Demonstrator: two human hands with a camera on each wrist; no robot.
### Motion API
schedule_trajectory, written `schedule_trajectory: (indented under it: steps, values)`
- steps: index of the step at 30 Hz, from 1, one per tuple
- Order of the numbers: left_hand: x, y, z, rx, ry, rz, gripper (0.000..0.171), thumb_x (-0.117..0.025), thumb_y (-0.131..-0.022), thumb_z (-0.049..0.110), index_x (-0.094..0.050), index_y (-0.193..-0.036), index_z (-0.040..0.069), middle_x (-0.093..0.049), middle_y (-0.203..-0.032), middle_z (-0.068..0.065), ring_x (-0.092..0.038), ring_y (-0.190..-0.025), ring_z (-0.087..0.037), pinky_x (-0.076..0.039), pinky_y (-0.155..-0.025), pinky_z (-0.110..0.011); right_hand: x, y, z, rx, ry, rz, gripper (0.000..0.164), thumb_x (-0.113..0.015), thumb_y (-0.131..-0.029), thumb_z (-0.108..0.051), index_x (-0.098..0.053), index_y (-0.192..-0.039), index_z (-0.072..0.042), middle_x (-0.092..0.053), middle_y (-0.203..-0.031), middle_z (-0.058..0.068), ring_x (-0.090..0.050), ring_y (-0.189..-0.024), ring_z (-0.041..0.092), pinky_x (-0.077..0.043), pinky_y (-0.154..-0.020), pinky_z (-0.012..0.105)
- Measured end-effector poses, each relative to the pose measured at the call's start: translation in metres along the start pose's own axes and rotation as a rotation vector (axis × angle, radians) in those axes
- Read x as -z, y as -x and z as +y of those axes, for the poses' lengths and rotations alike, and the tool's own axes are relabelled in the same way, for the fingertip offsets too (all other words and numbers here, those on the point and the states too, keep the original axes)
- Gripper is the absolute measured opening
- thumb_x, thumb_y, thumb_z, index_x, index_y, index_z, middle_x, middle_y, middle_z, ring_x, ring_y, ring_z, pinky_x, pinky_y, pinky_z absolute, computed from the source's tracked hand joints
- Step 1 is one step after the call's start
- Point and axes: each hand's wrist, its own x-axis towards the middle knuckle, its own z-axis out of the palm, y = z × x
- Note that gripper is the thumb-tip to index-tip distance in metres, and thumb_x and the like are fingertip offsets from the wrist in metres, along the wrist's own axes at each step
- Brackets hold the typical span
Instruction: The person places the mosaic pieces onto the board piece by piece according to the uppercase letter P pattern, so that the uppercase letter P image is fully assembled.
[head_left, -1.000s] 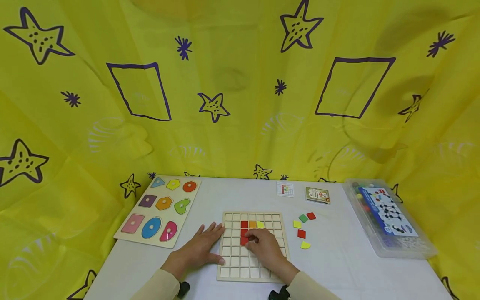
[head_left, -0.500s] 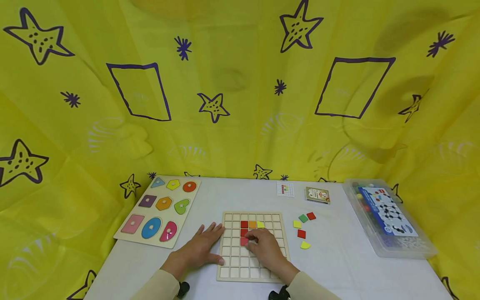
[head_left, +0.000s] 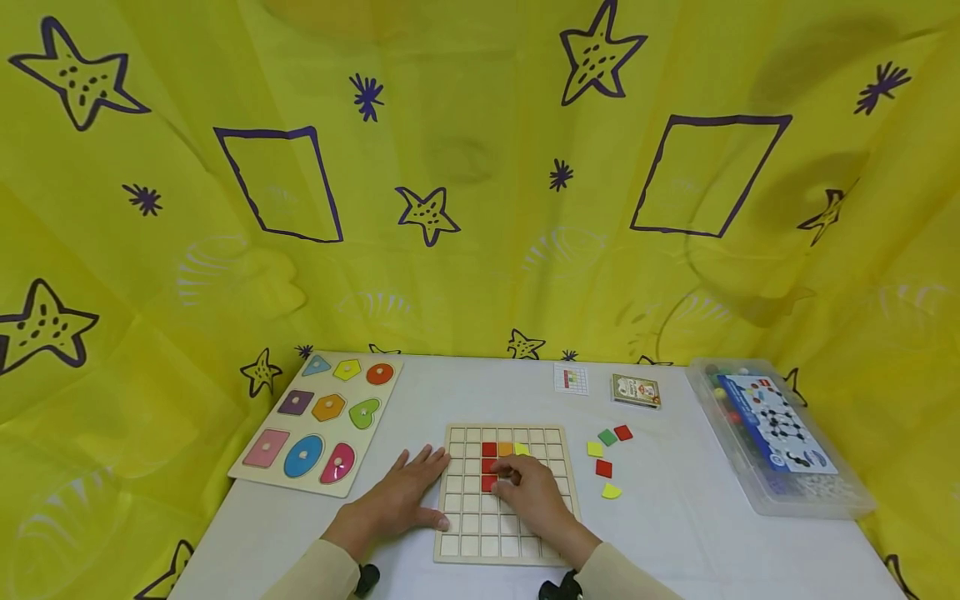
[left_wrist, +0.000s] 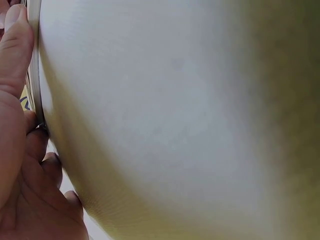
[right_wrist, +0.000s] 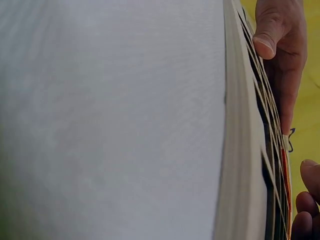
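Observation:
A wooden grid board (head_left: 467, 557) lies on the white table. It holds a column of three red square tiles (head_left: 488, 449), with an orange tile (head_left: 505, 449) and a yellow tile (head_left: 521, 449) beside the top one. My left hand (head_left: 401, 493) rests flat at the board's left edge, fingers spread; its thumb (left_wrist: 15, 55) touches the rim in the left wrist view. Over the board, my right hand (head_left: 536, 498) bends its fingers, thumb and index at the lowest red tile (head_left: 488, 483). Whether they pinch it is hidden. The right wrist view catches some right fingertips (right_wrist: 309, 200) just above the board.
Right of the board lie loose red, green and yellow pieces, including a red tile (head_left: 603, 469) and a rounded yellow piece (head_left: 612, 492). Behind are a pattern card (head_left: 572, 379) and a card deck (head_left: 636, 390). A shape puzzle (head_left: 341, 433) lies left, a clear plastic box (head_left: 787, 492) right.
The lowest red tile looked paler half a second ago and is deeper red now. The right fingers shift very slightly; the left hand stays put.

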Motion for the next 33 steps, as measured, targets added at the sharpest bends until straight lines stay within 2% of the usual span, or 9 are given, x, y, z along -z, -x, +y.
schedule_trajectory:
  steps: [9,12,20,25,33]
  values:
    - [-0.001,-0.001,-0.001,0.001,-0.014,0.003,0.106,-0.082,-0.082,0.057,-0.036,-0.164,0.008,-0.034,-0.172,-0.009,-0.022,-0.163,-0.036,-0.011,-0.132,-0.062,0.014,-0.002,0.002,-0.042,-0.131,0.029,0.021,-0.082,-0.089,-0.008,-0.077,-0.109,-0.007,-0.07,-0.101,0.004,-0.056,-0.084,0.013,-0.051,-0.071,0.021]
    - [-0.002,-0.003,-0.002,0.011,-0.025,0.001,0.106,-0.082,-0.082,0.057,-0.035,-0.165,0.009,-0.034,-0.173,-0.008,-0.021,-0.163,-0.034,-0.01,-0.133,-0.061,0.024,-0.003,0.005,-0.067,-0.132,0.054,0.021,-0.081,-0.09,-0.008,-0.077,-0.11,-0.008,-0.071,-0.103,0.005,-0.055,-0.086,0.015,-0.05,-0.07,0.021]
    - [-0.005,-0.004,-0.004,0.025,-0.027,0.0,0.107,-0.082,-0.081,0.058,-0.035,-0.165,0.011,-0.033,-0.173,-0.006,-0.021,-0.163,-0.033,-0.01,-0.133,-0.06,0.068,-0.004,0.019,-0.171,-0.074,0.113,0.022,-0.079,-0.093,-0.007,-0.076,-0.115,-0.008,-0.07,-0.104,0.004,-0.054,-0.089,0.018,-0.046,-0.066,0.021]
    - [-0.006,-0.004,-0.006,0.021,-0.023,0.004,0.107,-0.082,-0.081,0.06,-0.035,-0.165,0.011,-0.033,-0.173,-0.006,-0.021,-0.163,-0.033,-0.01,-0.133,-0.06,0.097,-0.001,0.038,-0.193,0.023,0.144,0.024,-0.078,-0.093,-0.007,-0.076,-0.117,-0.006,-0.072,-0.107,0.007,-0.055,-0.09,0.018,-0.047,-0.069,0.022]
    - [-0.007,-0.004,-0.007,0.026,-0.018,0.004,0.108,-0.081,-0.081,0.061,-0.035,-0.165,0.012,-0.033,-0.173,-0.005,-0.02,-0.163,-0.032,-0.01,-0.133,-0.059,0.13,0.007,0.069,-0.211,0.088,0.114,0.03,-0.08,-0.093,-0.011,-0.075,-0.121,-0.003,-0.075,-0.111,0.01,-0.062,-0.092,0.016,-0.052,-0.074,0.021]
